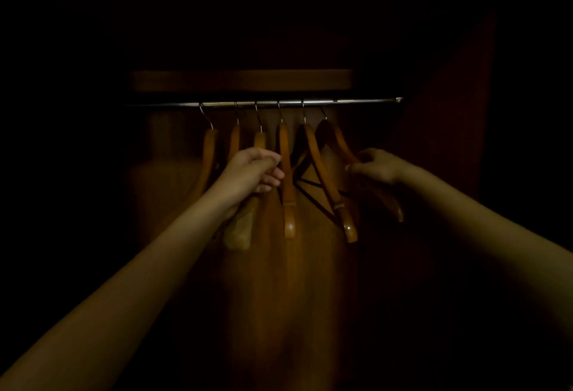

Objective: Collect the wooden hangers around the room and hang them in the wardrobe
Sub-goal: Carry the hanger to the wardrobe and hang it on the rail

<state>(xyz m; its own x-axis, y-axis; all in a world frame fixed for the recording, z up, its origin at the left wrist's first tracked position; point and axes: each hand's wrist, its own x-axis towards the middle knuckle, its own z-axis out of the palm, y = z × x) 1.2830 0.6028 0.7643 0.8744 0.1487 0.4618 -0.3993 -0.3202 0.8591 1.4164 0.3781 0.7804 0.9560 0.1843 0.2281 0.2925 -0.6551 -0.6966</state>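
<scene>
1. Right hand point(376, 165) pinches the rightmost orange-brown wooden hanger point(342, 144), hooked on the silver metal rail point(356, 100).
2. Left hand point(254, 170) seems curled round the third wooden hanger point(259, 141), in dim light.
3. Its long arm slopes toward the person.

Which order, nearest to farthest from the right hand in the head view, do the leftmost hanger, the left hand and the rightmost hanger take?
1. The rightmost hanger, far right, in the grip of the right hand.
2. The left hand, middle of the rail, round the third hanger.
3. The leftmost hanger, far left.
</scene>
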